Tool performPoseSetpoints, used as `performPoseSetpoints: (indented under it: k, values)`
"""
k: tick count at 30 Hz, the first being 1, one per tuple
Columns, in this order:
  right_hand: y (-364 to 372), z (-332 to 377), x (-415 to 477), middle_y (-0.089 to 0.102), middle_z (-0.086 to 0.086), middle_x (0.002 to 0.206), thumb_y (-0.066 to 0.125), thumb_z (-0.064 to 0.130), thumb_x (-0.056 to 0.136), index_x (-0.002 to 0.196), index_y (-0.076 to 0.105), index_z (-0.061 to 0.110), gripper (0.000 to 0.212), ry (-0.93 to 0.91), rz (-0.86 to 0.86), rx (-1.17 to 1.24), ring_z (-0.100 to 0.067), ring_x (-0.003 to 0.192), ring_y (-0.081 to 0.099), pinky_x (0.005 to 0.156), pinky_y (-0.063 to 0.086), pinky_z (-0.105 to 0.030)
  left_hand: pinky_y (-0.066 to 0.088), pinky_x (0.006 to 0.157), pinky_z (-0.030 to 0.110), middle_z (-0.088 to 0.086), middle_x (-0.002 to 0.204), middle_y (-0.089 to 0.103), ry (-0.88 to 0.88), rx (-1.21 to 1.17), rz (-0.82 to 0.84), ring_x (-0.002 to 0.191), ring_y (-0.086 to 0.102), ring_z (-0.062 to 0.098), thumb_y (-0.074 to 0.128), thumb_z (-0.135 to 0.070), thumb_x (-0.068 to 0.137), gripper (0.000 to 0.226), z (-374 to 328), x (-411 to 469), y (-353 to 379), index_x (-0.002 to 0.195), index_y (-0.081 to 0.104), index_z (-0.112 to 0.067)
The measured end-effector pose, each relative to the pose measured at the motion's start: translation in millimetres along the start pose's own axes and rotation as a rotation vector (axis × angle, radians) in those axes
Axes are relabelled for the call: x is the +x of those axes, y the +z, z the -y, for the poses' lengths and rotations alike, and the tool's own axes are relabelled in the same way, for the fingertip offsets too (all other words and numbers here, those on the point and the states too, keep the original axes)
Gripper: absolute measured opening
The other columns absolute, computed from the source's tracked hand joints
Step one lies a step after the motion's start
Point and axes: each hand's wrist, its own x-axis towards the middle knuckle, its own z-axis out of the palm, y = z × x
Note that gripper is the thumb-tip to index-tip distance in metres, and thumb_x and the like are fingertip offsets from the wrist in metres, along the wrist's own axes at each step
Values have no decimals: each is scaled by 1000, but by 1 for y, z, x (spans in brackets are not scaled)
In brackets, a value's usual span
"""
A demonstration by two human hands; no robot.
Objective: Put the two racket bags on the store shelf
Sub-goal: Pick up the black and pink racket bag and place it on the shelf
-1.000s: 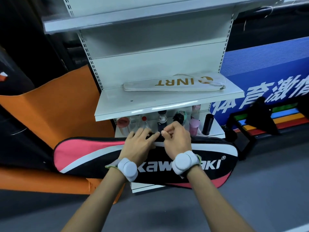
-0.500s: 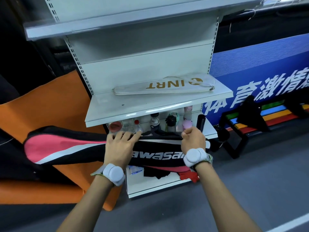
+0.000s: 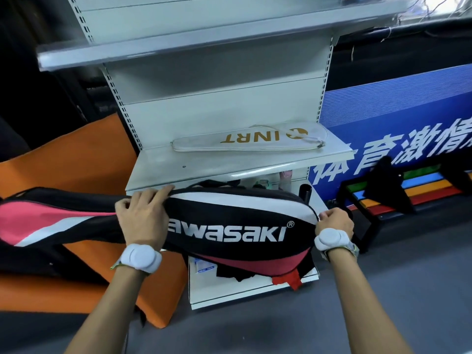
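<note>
Now the right hand (image 3: 334, 222) has slid to the black racket bag (image 3: 229, 226) end.

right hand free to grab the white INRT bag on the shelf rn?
Probably not: the right hand grips the end of the black-and-pink Kawasaki bag. The white INRT bag itself lies unobstructed on the shelf.

White store shelf (image 3: 163, 172), white racket bag (image 3: 249, 139) flat near its back wall.
</note>
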Motion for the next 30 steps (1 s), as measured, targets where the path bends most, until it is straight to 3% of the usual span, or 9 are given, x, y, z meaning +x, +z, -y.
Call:
performPoseSetpoints:
  k: [9, 13, 15, 19, 22, 24, 27, 30]
  values:
    - [6, -32, 26, 70, -27, 107, 64, 21, 93, 100, 74, -3, 26, 115, 164, -12, -44, 106, 63, 88, 50, -42, 31, 77, 42, 4, 93, 66, -237, -143, -17, 87, 59, 30, 59, 4, 78, 47, -42, 7, -1, 115, 66, -25]
    - [-7, -37, 37, 69, -26, 108, 61, 20, 93, 101, 72, 1, 23, 67, 108, -1, -44, 104, 63, 84, 50, -40, 31, 78, 42, 5, 93, 67, -197, -132, -14, 88, 60, 32, 60, 5, 77, 48, -57, 8, 2, 116, 66, -22]
    - [-15, -33, 43, 64, -27, 115, 63, 21, 91, 111, 65, 3, 26, 26, 58, 20, -45, 107, 61, 86, 49, -41, 30, 78, 42, 4, 94, 67, -194, -123, -6, 87, 61, 31, 61, 5, 76, 50, -64, 8, 4, 117, 65, -23]
    - [-19, -13, 42, 46, -26, 136, 74, 22, 83, 137, 48, 7, 62, -213, -57, 105, -48, 120, 48, 97, 43, -47, 29, 75, 40, 3, 94, 66, -218, -150, 1, 85, 60, 31, 56, 0, 78, 48, -78, 8, 9, 118, 65, -24]
    - [-20, 12, 32, 26, -19, 155, 79, 36, 78, 151, 31, 16, 90, -391, -126, 106, -45, 138, 27, 107, 35, -54, 31, 75, 40, 2, 95, 67, -236, -179, 18, 86, 61, 30, 56, -1, 82, 45, -87, 15, 13, 119, 65, -25]
    - [-19, 34, 31, 17, -13, 161, 78, 46, 75, 154, 24, 22, 98, -509, -140, 80, -38, 147, 14, 113, 28, -57, 31, 75, 39, 0, 95, 69, -239, -197, 25, 87, 62, 29, 60, -1, 84, 41, -90, 24, 18, 117, 65, -26]
    - [-11, 69, 31, 20, -6, 163, 68, 61, 79, 151, 31, 21, 90, -740, -113, 13, -29, 152, 9, 120, 12, -56, 30, 74, 38, -1, 90, 67, -204, -208, 11, 84, 61, 27, 62, -3, 86, 38, -96, 38, 27, 115, 66, -27]
    - [5, 99, 32, 38, -1, 154, 59, 60, 86, 138, 50, 23, 65, -871, -84, -40, -23, 150, 21, 120, 1, -51, 31, 74, 39, -2, 90, 66, -153, -236, 17, 83, 60, 26, 60, -2, 85, 42, -99, 55, 39, 116, 65, -28]
